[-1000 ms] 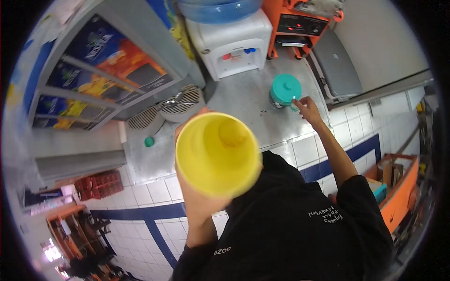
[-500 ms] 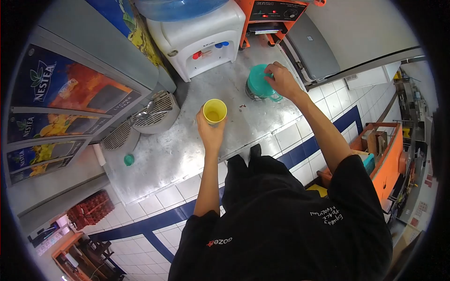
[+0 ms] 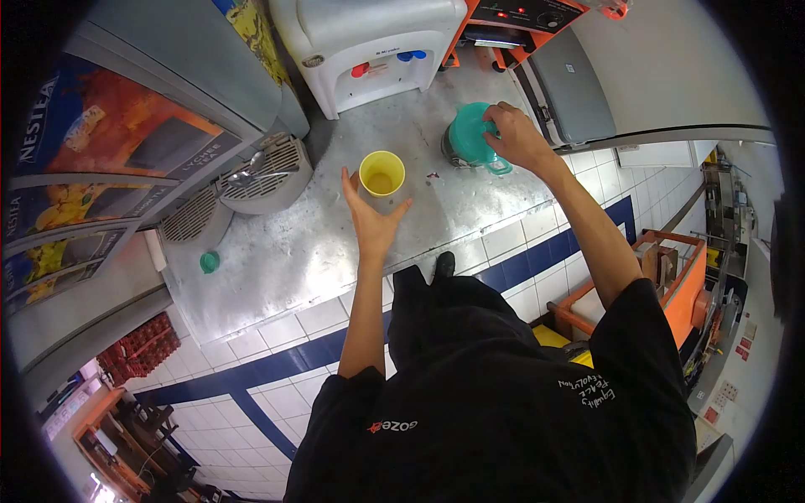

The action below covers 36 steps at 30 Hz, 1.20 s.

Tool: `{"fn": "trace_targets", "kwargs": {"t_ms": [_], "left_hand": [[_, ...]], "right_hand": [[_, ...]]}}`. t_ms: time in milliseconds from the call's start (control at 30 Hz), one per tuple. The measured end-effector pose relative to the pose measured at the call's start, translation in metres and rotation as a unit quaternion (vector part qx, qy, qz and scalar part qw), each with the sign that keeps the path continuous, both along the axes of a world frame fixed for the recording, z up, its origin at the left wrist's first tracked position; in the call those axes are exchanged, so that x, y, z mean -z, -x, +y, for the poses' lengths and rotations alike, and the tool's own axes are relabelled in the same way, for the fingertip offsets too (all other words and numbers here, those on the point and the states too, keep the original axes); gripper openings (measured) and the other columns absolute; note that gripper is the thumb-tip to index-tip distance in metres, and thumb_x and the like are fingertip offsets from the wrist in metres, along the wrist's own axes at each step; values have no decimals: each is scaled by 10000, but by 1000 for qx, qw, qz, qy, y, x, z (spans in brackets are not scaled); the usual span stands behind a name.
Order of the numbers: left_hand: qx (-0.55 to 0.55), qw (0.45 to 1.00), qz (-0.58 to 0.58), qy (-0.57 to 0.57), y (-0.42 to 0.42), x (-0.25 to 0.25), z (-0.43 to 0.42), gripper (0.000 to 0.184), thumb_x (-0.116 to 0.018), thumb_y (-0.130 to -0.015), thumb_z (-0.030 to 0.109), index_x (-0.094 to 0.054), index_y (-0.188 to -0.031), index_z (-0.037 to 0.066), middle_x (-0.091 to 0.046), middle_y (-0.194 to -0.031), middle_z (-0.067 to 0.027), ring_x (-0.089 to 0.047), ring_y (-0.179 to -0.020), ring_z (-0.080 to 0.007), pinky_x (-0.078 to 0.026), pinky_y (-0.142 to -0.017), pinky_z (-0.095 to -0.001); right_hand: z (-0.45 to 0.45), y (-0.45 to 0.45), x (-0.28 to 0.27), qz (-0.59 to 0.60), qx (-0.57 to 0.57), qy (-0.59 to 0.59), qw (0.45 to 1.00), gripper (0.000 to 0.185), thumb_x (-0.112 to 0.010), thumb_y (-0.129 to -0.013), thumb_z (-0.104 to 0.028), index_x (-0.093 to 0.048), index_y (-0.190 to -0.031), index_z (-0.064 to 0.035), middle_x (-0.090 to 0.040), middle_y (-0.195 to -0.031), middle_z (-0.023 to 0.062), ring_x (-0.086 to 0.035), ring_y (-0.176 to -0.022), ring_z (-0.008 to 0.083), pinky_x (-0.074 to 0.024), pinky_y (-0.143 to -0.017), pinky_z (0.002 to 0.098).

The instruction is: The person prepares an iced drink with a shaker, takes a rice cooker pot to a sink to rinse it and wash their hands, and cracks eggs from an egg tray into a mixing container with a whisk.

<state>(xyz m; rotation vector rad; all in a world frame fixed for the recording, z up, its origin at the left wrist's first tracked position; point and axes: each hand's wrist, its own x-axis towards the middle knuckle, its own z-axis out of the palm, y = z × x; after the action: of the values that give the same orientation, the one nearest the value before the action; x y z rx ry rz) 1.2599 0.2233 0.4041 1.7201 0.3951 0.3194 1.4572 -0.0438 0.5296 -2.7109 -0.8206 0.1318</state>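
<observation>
A yellow cup stands upright on the metal counter, with a little brownish stuff at its bottom. Around its near side is my left hand, fingers and thumb spread apart and off the cup wall. My right hand has its fingers closed at the top of a green lid. That lid sits on a dark container with a green handle, at the right part of the counter.
A white water dispenser stands behind the cup. Two grey drip trays with spoons, a small green cap and a drinks machine are on the left. An orange appliance and grey case are at the back right.
The yellow cup has come down from close to the camera onto the counter, and my left hand has opened around it. My right hand has moved from the container's side to its lid.
</observation>
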Motion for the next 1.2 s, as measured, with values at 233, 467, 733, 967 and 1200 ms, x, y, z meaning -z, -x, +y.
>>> {"fn": "trace_targets", "kwargs": {"t_ms": [233, 467, 733, 967, 1200], "left_hand": [[-74, 985, 66, -144, 110, 2, -46, 1045, -972, -806, 191, -366, -1637, 1, -473, -1531, -270, -500, -1420, -389, -411, -1197, -521], [121, 991, 3, 56, 29, -46, -131, 1197, -1001, -746, 155, -266, -1673, -25, -454, -1550, -267, -522, -1415, -407, -450, -1188, -470], [-19, 1000, -15, -15, -93, -8, -205, 1599, -1114, -552, 285, -52, -1696, -63, -265, -1664, -292, -315, -1559, -427, -319, -1291, -515], [-54, 992, -59, 98, -100, -4, -226, 1555, -1066, -529, 210, -69, -1695, -47, -310, -1634, -252, -392, -1524, -387, -389, -1259, -504], [-60, 995, -64, 36, -97, 4, -228, 1566, -1068, -574, 191, 8, -1693, -18, -348, -1634, -232, -426, -1506, -349, -383, -1266, -460]], "right_hand": [[1, 0, 3, -6, -4, -10, 1000, 242, -784, -869, -45, -714, -1066, 74, -719, -1036, 258, -748, -935, 426, -607, -870, 475], [2, -13, -9, 17, -59, 85, 994, 680, -892, -784, -211, -623, -1371, 1, -637, -1301, 259, -673, -1181, 458, -592, -919, 535], [12, -42, -22, 67, -276, 249, 926, 1213, -990, -534, -308, -444, -1598, -101, -494, -1433, 216, -629, -1219, 507, -632, -914, 556], [0, -52, -18, 74, -318, 214, 921, 1145, -994, -526, -299, -484, -1515, -30, -486, -1421, 253, -657, -1184, 510, -622, -957, 543], [4, -51, -23, 79, -348, 222, 907, 1145, -1007, -548, -334, -476, -1505, 1, -494, -1408, 279, -682, -1128, 522, -614, -981, 536]]}}
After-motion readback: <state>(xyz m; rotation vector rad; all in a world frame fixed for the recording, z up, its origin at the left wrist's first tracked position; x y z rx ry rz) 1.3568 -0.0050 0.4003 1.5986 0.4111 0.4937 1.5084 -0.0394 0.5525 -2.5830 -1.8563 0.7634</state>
